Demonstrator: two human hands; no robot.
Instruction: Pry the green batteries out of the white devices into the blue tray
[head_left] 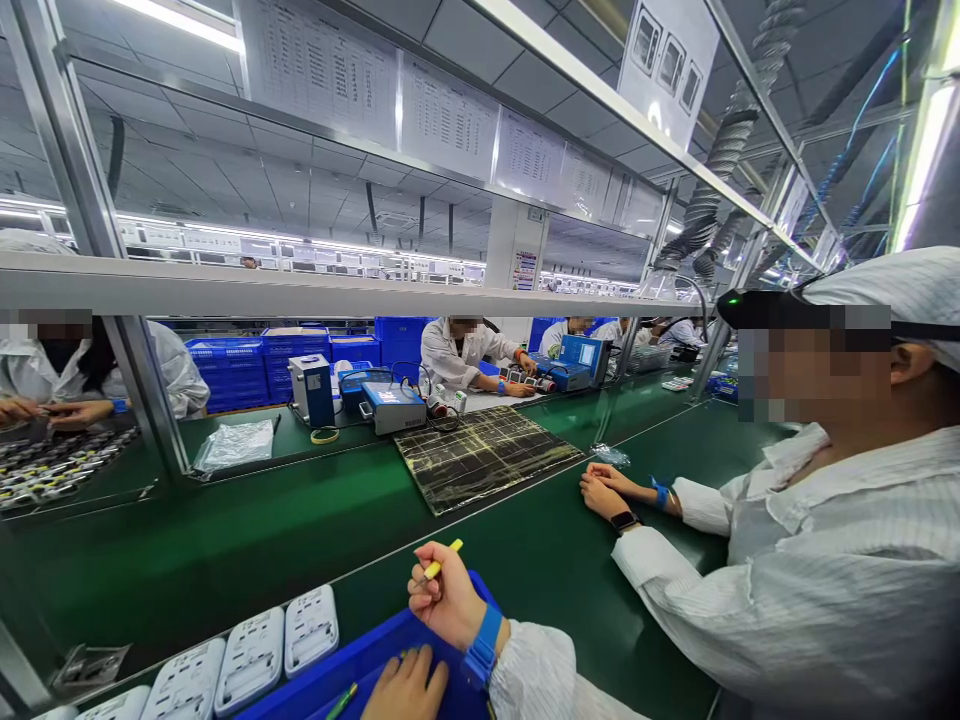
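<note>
Head view, left to right: white devices (251,655) are seen lined up face-down at the near edge of the green conveyor belt (225,545), just beside a blue tray (360,665). Left hand (405,688) is laid on the tray's inside, fingers loosely curled, grasping nothing; a green pen (342,700) lies just beside it. Right hand (446,598), blue wrist strap (484,643) worn, is raised over the tray's far rim, fingers pinched on a yellow stick (442,560) tilted up. Farther right, a co-worker's hands (604,487) are rested on the belt near a dark taped mat (484,455).
</note>
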